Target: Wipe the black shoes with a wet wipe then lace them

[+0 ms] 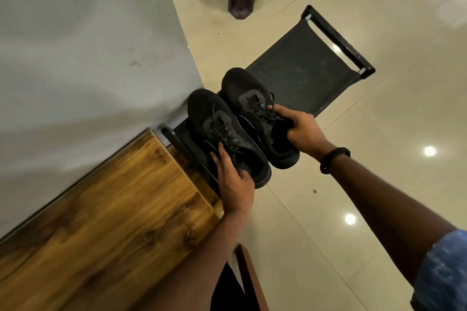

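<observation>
Each hand grips 1 black shoe — left hand [233,179], right hand [302,131] — over the rack [303,70].

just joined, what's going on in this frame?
A person holds a pair of black shoes, one per hand, at a low black shoe rack on the tiled floor. The left hand grips the left-side shoe at its heel end; the right hand grips the right-side shoe at its opening. Whether the shoes rest on the rack or are lifted cannot be told. No wet wipe is in view, so wiping looks not yet begun.
</observation>
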